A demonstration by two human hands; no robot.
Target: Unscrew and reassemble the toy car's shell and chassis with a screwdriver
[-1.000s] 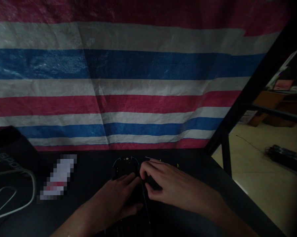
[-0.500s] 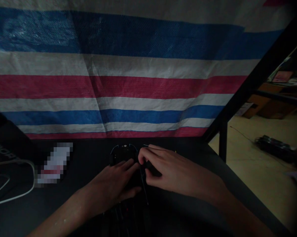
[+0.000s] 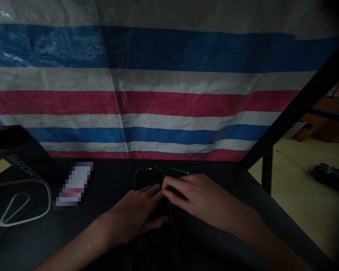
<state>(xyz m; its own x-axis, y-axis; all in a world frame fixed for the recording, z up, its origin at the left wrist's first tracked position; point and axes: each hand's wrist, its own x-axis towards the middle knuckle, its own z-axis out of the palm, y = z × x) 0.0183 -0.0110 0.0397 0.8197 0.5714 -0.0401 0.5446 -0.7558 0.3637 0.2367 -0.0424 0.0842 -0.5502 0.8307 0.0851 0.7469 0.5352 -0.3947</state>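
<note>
A black device [image 3: 149,176] with a rounded far end and thin shiny edges lies in front of me; its exact kind is too dark to tell. My left hand [image 3: 137,210] rests across it, fingers over its top and thumb stretched apart, holding it down. At the device's right edge, my right hand [image 3: 196,194] pinches thumb and index finger together, close to my left fingertips. Whatever is between them is hidden. Just beyond the right hand lies a thin light rod [image 3: 179,170] with a yellow end. A red light [image 3: 154,241] glows below the left hand.
The dark table [image 3: 101,180] meets a striped plastic sheet [image 3: 158,101] at its back. On the left are a black box [image 3: 25,158] lettered SPORT, a white cable [image 3: 25,223] and a blurred-out pale item [image 3: 75,184]. A black frame post [image 3: 267,169] stands at the right.
The view has shifted a little left. My right hand's curled fingers have come together into a pinch nearer the left fingertips, uncovering the yellow-ended rod. The left hand stays on the device.
</note>
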